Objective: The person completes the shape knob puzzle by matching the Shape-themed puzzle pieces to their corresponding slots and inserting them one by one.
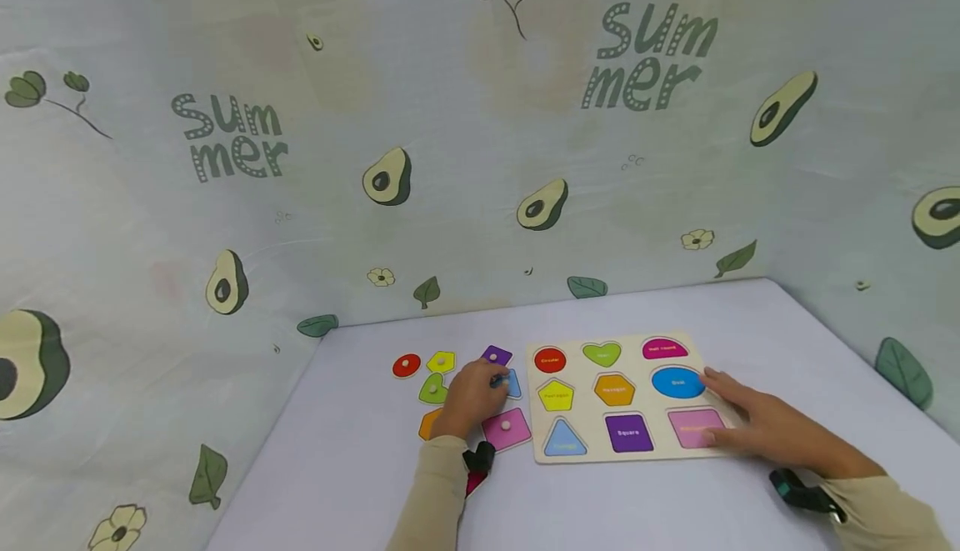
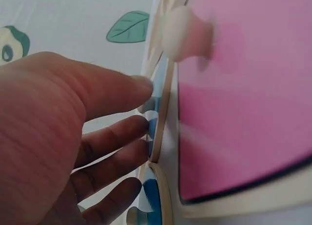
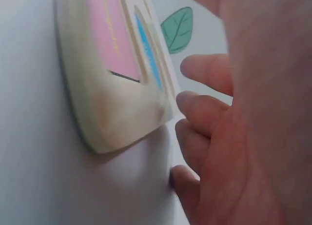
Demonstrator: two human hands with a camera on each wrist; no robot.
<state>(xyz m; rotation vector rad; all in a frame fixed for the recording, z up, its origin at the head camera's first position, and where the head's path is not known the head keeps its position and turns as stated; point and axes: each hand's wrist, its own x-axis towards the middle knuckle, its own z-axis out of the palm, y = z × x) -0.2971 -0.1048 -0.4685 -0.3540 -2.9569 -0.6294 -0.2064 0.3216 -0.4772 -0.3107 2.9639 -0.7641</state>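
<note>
My left hand [image 1: 474, 397] reaches over loose knobbed puzzle pieces left of the board. Its thumb and index finger stand on either side of the knob of a light blue triangle piece [image 1: 513, 384], which lies on the table. Beside it is a pink rectangle piece [image 1: 507, 429], its pale knob large in the left wrist view. A darker blue piece [image 2: 154, 200] shows below the fingers there. My right hand [image 1: 780, 426] rests at the right edge of the shape puzzle board [image 1: 585, 455], its thumb over the printed pink rectangle and its fingers loosely bent.
Around my left hand lie a red circle piece [image 1: 407, 366], yellow pentagon piece [image 1: 442, 362], green heart piece [image 1: 432, 388], orange piece [image 1: 428, 423] and purple piece [image 1: 497, 355]. A magenta piece [image 1: 476, 482] is partly under the left wrist. A patterned cloth [image 1: 450, 117] borders the white table.
</note>
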